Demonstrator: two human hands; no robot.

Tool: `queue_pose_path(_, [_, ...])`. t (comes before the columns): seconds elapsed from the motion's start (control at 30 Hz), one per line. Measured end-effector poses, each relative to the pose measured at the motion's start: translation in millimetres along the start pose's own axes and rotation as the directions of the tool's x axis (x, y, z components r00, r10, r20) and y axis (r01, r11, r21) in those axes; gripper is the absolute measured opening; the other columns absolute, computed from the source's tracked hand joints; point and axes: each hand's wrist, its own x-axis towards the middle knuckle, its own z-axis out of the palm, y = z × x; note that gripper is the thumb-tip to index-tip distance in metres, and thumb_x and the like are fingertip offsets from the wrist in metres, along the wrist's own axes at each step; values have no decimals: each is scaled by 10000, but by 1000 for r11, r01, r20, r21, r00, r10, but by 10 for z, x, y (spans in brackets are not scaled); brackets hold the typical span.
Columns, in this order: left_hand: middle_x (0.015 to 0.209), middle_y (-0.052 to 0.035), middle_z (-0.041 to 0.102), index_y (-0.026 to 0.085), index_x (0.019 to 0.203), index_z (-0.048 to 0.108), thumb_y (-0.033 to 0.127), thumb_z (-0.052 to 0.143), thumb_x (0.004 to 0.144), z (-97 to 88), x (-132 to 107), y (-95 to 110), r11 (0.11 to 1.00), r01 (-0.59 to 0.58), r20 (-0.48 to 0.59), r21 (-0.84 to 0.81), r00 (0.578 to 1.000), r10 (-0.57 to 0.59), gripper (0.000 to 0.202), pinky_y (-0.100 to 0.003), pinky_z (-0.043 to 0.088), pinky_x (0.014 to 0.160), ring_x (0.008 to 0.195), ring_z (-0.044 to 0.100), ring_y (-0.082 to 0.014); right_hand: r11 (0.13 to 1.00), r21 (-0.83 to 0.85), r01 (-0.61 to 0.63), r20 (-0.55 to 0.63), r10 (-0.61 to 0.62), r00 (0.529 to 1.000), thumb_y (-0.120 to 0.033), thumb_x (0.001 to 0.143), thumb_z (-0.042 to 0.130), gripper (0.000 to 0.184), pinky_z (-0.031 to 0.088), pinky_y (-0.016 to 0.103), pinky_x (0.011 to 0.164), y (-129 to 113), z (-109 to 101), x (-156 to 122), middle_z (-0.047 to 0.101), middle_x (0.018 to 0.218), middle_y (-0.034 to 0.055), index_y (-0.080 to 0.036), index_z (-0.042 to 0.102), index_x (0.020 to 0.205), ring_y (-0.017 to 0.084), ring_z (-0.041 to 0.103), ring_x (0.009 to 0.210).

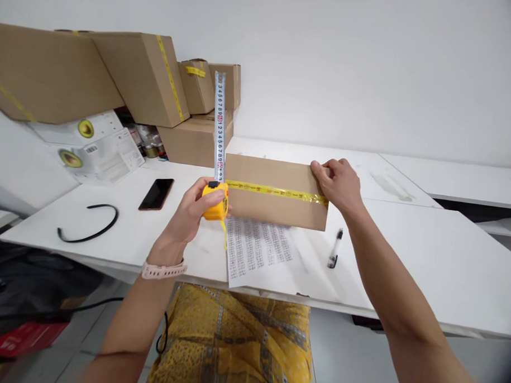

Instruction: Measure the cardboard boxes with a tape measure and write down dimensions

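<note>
A yellow tape measure is gripped in my left hand, its blade standing up past the left end of a cardboard box. Numbers run along the pulled-out blade, and a yellow strap hangs below the case. My right hand holds the box at its right end, thumb on the near face and fingers curled over the top edge. Yellow printed tape crosses the box lengthwise. Under the box's lower edge lies a printed sheet covered in columns of figures. The box is tilted above the sheet.
A pen lies right of the sheet. On the left are a phone and a curved black strip. Several cardboard boxes are stacked at the back left, beside white packages with avocado pictures. The table's front edge is close to my lap.
</note>
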Motion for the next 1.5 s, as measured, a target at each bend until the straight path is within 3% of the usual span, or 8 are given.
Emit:
queue_pose_path(0.13, [909,-22,664,213,1072,581,426,834,704,150,-177,-73,999,-23,10,-23,1000,23,494,-298,583,639,722,682,-174,973,-32,227,-30,-228,973,-485,982,421,336,464,499,963,-51,115,34,644,1183,144,-233,636,922,313,572,1132])
queue_pose_path(0.23, [945,-39,669,219,1127,563,433,839,737,333,-492,-259,988,123,173,-90,979,-106,524,-297,580,660,770,693,-189,923,-50,382,35,-380,924,-301,1006,297,339,442,478,965,-168,202,9,672,1181,120,-250,617,1106,286,593,1093])
queue_pose_path(0.33, [955,-21,656,235,1145,524,445,831,765,508,-783,-497,927,347,309,-142,905,-292,532,-298,571,696,781,683,-174,897,-139,420,75,-413,908,-223,1004,212,445,419,462,949,-261,256,-9,677,1149,114,-249,548,1294,284,590,1069])
queue_pose_path(0.47, [932,-2,619,229,1119,515,445,859,732,647,-963,-749,880,443,338,-173,866,-369,562,-268,522,684,774,643,-148,858,-256,446,115,-431,895,-234,996,246,534,407,481,913,-282,291,18,642,1138,119,-274,403,1505,315,549,1046])
queue_pose_path(0.57, [921,-1,607,225,1103,534,463,865,719,689,-1000,-831,870,456,355,-189,858,-372,560,-266,501,676,759,615,-139,821,-305,483,155,-457,876,-250,988,319,573,401,484,893,-275,304,41,608,1130,112,-335,373,1553,314,521,1024])
queue_pose_path(0.73, [923,-3,599,231,1097,557,512,857,713,695,-1014,-912,870,466,340,-162,854,-394,562,-285,508,710,789,623,-158,781,-320,536,175,-508,844,-287,1011,339,513,393,477,869,-258,305,31,570,1159,104,-418,479,1487,302,492,1020])
queue_pose_path(0.93, [1015,-30,607,231,1167,554,469,836,762,609,-954,-1111,922,380,329,-70,881,-339,548,-305,522,788,902,634,-188,775,-304,554,171,-527,832,-332,1027,325,485,395,479,851,-219,305,31,552,1147,107,-407,505,1471,301,484,1021])
queue_pose_path(1.5, [1076,-45,644,243,1220,562,446,855,743,547,-922,-1282,916,393,362,-78,867,-341,596,-300,531,784,926,658,-201,796,-274,540,171,-512,842,-316,1025,314,503,384,504,880,-208,309,16,548,1159,101,-439,491,1480,314,475,1043])
